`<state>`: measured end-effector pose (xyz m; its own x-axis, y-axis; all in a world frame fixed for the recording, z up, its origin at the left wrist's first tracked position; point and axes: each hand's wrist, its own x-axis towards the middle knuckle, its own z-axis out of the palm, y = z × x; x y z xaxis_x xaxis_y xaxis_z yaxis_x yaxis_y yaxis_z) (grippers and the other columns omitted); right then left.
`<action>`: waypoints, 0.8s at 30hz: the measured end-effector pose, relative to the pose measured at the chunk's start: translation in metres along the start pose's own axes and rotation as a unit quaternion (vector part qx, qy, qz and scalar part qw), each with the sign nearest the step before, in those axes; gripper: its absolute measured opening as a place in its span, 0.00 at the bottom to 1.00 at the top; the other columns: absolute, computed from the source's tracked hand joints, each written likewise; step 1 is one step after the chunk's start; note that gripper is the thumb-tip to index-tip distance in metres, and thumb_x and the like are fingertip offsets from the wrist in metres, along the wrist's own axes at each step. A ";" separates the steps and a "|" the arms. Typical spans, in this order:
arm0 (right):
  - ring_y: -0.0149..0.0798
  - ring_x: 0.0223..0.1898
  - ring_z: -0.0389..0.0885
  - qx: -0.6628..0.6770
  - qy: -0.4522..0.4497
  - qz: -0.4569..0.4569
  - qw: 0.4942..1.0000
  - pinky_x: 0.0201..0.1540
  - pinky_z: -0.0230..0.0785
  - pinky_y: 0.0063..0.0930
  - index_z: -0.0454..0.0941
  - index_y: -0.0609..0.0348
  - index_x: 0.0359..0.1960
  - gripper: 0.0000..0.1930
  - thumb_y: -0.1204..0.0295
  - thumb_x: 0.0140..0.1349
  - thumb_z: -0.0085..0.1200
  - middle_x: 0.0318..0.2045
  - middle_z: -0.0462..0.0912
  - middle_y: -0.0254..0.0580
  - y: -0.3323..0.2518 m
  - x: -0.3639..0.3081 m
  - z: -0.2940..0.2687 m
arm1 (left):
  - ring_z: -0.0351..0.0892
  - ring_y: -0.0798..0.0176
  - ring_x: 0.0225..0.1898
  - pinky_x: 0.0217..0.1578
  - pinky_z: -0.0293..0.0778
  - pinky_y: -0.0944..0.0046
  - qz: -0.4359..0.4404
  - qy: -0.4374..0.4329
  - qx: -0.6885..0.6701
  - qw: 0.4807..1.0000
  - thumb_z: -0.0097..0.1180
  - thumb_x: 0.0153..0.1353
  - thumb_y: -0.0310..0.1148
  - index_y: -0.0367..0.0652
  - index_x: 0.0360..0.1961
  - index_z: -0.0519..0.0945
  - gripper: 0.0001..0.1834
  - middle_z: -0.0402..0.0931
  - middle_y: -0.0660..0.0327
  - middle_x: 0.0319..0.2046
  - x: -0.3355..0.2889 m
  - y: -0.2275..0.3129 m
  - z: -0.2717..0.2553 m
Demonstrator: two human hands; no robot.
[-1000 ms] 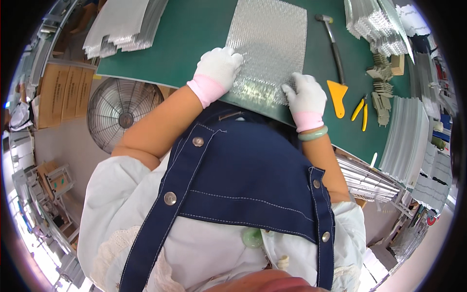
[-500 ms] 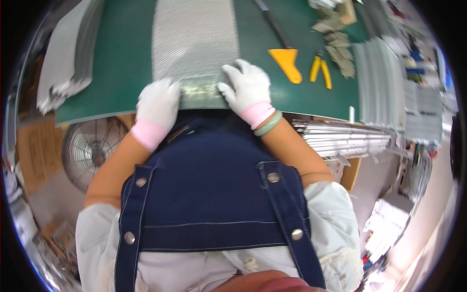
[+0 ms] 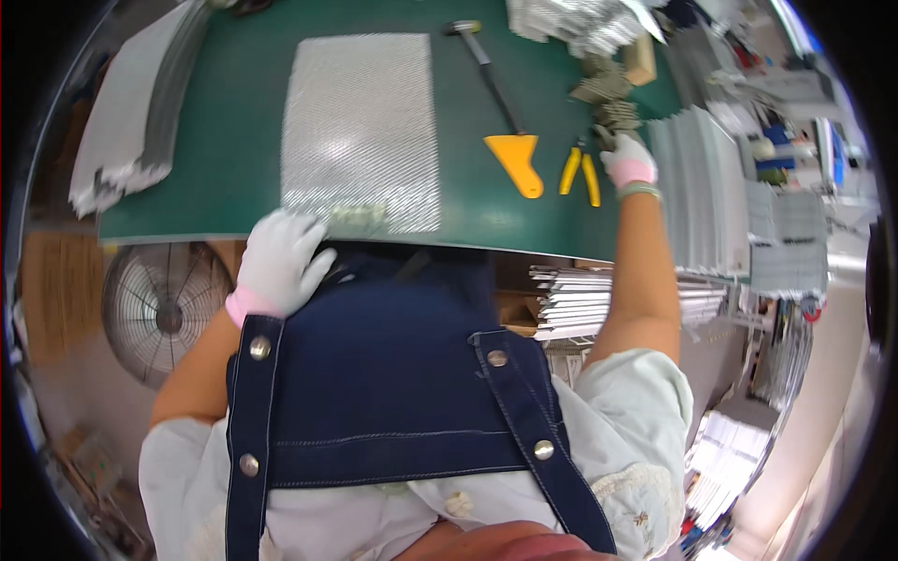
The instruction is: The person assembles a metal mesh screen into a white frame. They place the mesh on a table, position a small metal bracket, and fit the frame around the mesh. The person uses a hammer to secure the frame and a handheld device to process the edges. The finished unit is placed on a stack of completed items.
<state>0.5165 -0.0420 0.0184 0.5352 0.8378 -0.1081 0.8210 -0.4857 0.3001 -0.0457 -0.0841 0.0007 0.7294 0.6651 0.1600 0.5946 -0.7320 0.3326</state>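
Observation:
A silvery mesh-textured sheet [image 3: 360, 131] lies flat on the green tabletop, its near end close to the front edge. My left hand [image 3: 281, 262], in a white glove with a pink cuff, rests over that edge by the sheet's near left corner. Its thumb stands apart from the fingers and it holds nothing. Far to the right, my right hand [image 3: 629, 161], gloved alike, has its fingers closed at the near end of a row of grey-green folded pieces [image 3: 613, 110]. The fingertips are partly hidden there.
Yellow-handled pliers [image 3: 580, 173], a yellow scraper [image 3: 517, 164] and a black-handled hammer [image 3: 491, 79] lie right of the sheet. Stacked pale panels flank the table at left [image 3: 131, 103] and right [image 3: 697, 187]. A round fan [image 3: 168, 313] stands below the left edge.
My right hand has left the sheet and reached right to the grey-green pieces. My left hand has slid back off the sheet to the table edge. The whole sheet now shows.

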 end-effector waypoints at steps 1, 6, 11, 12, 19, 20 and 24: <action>0.54 0.50 0.81 0.088 0.101 -0.036 0.990 0.52 0.74 0.47 0.81 0.49 0.47 0.18 0.55 0.62 0.53 0.47 0.83 0.51 0.002 -0.004 -0.001 | 0.75 0.45 0.45 0.48 0.70 0.50 0.000 0.081 0.000 0.997 0.62 0.54 0.35 0.36 0.44 0.77 0.19 0.76 0.51 0.42 0.000 0.005 -0.003; 0.40 0.44 0.85 0.303 0.295 -0.011 0.906 0.50 0.75 0.30 0.79 0.60 0.55 0.18 0.63 0.70 0.51 0.44 0.87 0.42 -0.032 -0.110 -0.054 | 0.82 0.60 0.32 0.38 0.77 0.61 -0.376 0.040 -0.316 0.870 0.64 0.58 0.41 0.35 0.43 0.79 0.20 0.80 0.54 0.36 -0.049 0.017 0.006; 0.31 0.43 0.83 0.454 0.060 -0.333 0.824 0.49 0.75 0.27 0.80 0.59 0.50 0.19 0.70 0.56 0.67 0.43 0.85 0.38 -0.168 -0.269 -0.034 | 0.79 0.64 0.43 0.33 0.74 0.70 -0.450 -0.076 -0.605 0.653 0.49 0.67 0.60 0.26 0.57 0.73 0.40 0.79 0.46 0.51 -0.040 0.001 0.031; 0.30 0.43 0.82 0.472 -0.057 -0.347 0.809 0.48 0.75 0.27 0.79 0.61 0.51 0.22 0.70 0.55 0.68 0.41 0.85 0.37 -0.184 -0.285 -0.030 | 0.77 0.65 0.44 0.32 0.72 0.71 -0.441 -0.065 -0.624 0.642 0.48 0.68 0.61 0.26 0.59 0.71 0.41 0.78 0.44 0.53 -0.036 -0.003 0.039; 0.23 0.25 0.70 0.775 -0.485 0.010 0.406 0.28 0.65 0.14 0.73 0.61 0.56 0.18 0.63 0.71 0.53 0.37 0.79 0.35 -0.236 -0.289 0.023 | 0.74 0.68 0.41 0.36 0.69 0.72 -0.391 0.063 -0.662 0.636 0.51 0.70 0.50 0.32 0.53 0.76 0.28 0.78 0.52 0.51 -0.038 -0.005 0.060; 0.23 0.24 0.70 0.778 -0.499 0.002 0.382 0.25 0.63 0.13 0.72 0.61 0.57 0.18 0.63 0.72 0.52 0.37 0.78 0.35 -0.238 -0.282 0.040 | 0.74 0.68 0.42 0.38 0.69 0.72 -0.408 0.053 -0.666 0.622 0.51 0.70 0.49 0.33 0.53 0.77 0.26 0.78 0.53 0.50 -0.042 -0.005 0.060; 0.24 0.23 0.69 0.798 -0.461 0.004 0.389 0.21 0.59 0.12 0.72 0.61 0.57 0.20 0.61 0.71 0.53 0.36 0.78 0.35 -0.253 -0.285 0.044 | 0.74 0.68 0.47 0.43 0.69 0.70 -0.408 0.037 -0.727 0.550 0.53 0.70 0.45 0.37 0.51 0.78 0.21 0.78 0.58 0.48 -0.044 -0.009 0.061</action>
<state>0.1647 -0.1689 -0.0688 -0.2202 0.7463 -0.6281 -0.4972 -0.6399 -0.5859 -0.0622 -0.1160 -0.0662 0.3725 0.7285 -0.5749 -0.2256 0.6720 0.7054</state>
